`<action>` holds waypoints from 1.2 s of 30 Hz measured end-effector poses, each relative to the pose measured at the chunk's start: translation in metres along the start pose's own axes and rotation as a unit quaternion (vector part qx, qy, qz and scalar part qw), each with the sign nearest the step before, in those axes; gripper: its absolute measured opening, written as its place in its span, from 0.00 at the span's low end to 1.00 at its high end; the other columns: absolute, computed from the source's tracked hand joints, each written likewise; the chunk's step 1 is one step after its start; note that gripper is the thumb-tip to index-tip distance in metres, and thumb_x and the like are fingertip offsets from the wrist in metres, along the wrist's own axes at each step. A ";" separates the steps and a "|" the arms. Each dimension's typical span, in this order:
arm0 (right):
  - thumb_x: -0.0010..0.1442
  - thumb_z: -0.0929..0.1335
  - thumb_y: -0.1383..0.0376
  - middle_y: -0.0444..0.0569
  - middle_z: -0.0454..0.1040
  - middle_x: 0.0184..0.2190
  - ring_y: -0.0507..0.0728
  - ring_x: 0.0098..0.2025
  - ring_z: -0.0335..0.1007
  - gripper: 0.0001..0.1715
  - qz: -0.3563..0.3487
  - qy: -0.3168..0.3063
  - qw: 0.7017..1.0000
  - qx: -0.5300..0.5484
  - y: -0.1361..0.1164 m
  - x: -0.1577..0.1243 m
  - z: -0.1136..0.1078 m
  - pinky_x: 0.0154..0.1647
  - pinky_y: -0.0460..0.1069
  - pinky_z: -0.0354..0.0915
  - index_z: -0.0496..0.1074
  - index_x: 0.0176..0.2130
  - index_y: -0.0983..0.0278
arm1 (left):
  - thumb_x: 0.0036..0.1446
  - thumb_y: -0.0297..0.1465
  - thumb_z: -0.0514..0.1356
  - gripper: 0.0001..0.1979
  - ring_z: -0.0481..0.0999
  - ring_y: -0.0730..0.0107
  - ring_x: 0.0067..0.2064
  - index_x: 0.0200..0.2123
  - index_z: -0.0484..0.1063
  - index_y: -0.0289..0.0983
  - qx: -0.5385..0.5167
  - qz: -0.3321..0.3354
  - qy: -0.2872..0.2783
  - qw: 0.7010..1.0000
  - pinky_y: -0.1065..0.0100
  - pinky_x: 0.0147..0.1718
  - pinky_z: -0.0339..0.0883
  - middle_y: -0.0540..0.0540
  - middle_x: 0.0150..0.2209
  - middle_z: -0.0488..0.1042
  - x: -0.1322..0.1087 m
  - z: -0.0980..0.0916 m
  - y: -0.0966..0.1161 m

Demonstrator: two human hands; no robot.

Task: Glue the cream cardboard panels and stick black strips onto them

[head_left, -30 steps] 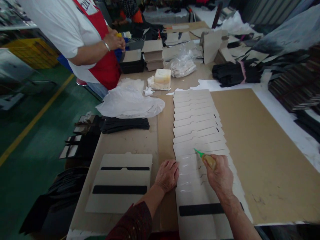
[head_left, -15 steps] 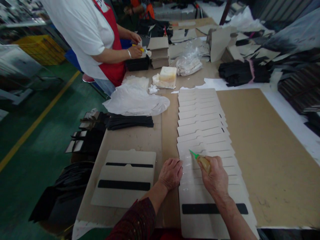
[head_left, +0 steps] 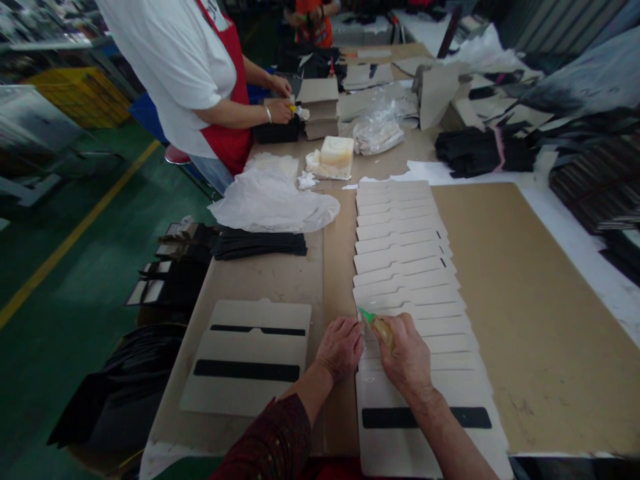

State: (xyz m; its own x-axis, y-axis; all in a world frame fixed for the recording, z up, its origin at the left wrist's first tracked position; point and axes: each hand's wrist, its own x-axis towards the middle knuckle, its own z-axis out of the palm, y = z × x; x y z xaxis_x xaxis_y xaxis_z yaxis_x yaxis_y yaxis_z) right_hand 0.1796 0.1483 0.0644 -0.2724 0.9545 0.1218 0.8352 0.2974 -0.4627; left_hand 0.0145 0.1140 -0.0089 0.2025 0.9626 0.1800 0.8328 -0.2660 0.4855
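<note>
Head view: the right hand (head_left: 406,353) has its fingers wrapped around a small amber bottle (head_left: 383,332), whose green nozzle (head_left: 367,315) points at the left edge of the overlapping boards (head_left: 393,248). Whether the tip touches the board, I cannot tell. The left hand (head_left: 341,348) lies palm down beside the same edge, fingers slightly bent, fingertips at the boards and apparently grasping nothing.

The boards lie fanned in one long row on the surface (head_left: 540,320), running away from the worker. On progress: shiny marks (head_left: 369,380) show near the left edge of the near boards, which I judge to be already worked. On the far boards I can make out no such marks, so I take most of that end to be outstanding. The nearest board carries a wide black strip (head_left: 473,417); most of the others are largely covered by overlap and cannot be checked.

To the left, apart from the row, lies a separate panel (head_left: 240,392) bearing two black bands. Beyond it rest a pile of dark strips (head_left: 260,245) and a crumpled white sheet (head_left: 275,205).
</note>
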 end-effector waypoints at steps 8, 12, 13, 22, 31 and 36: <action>0.66 0.63 0.55 0.49 0.70 0.40 0.57 0.33 0.66 0.12 0.076 0.057 0.993 -0.070 0.043 0.005 -0.026 0.27 0.50 0.56 0.68 0.44 0.59 | 0.64 0.29 0.55 0.14 0.70 0.58 0.48 0.51 0.70 0.38 -0.006 0.003 0.006 1.000 0.53 0.50 0.69 0.42 0.48 0.74 0.000 0.001 -0.001; 0.64 0.64 0.52 0.50 0.70 0.39 0.57 0.33 0.65 0.15 0.101 0.101 0.985 -0.093 0.071 0.009 -0.032 0.28 0.50 0.54 0.69 0.43 0.60 | 0.64 0.30 0.55 0.14 0.70 0.58 0.48 0.52 0.70 0.39 -0.004 0.002 0.001 1.000 0.52 0.51 0.68 0.42 0.48 0.73 0.000 0.000 -0.001; 0.64 0.64 0.52 0.50 0.70 0.39 0.57 0.33 0.65 0.15 0.108 0.108 0.984 -0.097 0.076 0.009 -0.033 0.28 0.50 0.54 0.70 0.43 0.60 | 0.64 0.30 0.55 0.15 0.70 0.58 0.48 0.53 0.70 0.39 -0.004 0.002 -0.001 1.000 0.52 0.51 0.68 0.42 0.48 0.73 0.000 -0.001 -0.001; 0.63 0.65 0.48 0.51 0.69 0.39 0.57 0.33 0.63 0.21 0.174 0.154 0.966 -0.114 0.097 0.010 -0.040 0.28 0.50 0.51 0.71 0.43 0.61 | 0.63 0.28 0.55 0.13 0.70 0.59 0.48 0.51 0.70 0.39 0.005 -0.002 -0.007 1.000 0.54 0.51 0.68 0.42 0.47 0.73 0.001 -0.002 0.000; 0.57 0.68 0.46 0.52 0.69 0.38 0.63 0.43 0.65 0.24 0.158 0.267 0.950 0.047 0.099 0.021 -0.031 0.45 0.59 0.64 0.68 0.42 0.63 | 0.63 0.28 0.55 0.14 0.69 0.59 0.48 0.52 0.69 0.40 0.010 -0.010 -0.010 1.000 0.54 0.51 0.68 0.43 0.48 0.73 0.001 -0.004 0.001; 0.56 0.69 0.49 0.52 0.69 0.37 0.63 0.42 0.64 0.22 0.177 0.272 0.944 0.057 0.115 0.034 -0.030 0.46 0.60 0.63 0.68 0.41 0.63 | 0.62 0.27 0.56 0.14 0.69 0.58 0.49 0.52 0.68 0.39 0.005 -0.009 -0.007 1.000 0.54 0.52 0.68 0.43 0.48 0.73 0.001 -0.003 0.000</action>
State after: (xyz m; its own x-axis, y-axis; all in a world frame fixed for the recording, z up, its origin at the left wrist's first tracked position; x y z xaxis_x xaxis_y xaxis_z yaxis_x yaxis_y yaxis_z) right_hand 0.2808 0.2161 0.0413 0.3254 0.8745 0.3597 0.7625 -0.0177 -0.6468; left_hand 0.0130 0.1144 -0.0065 0.1944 0.9681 0.1583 0.8421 -0.2475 0.4792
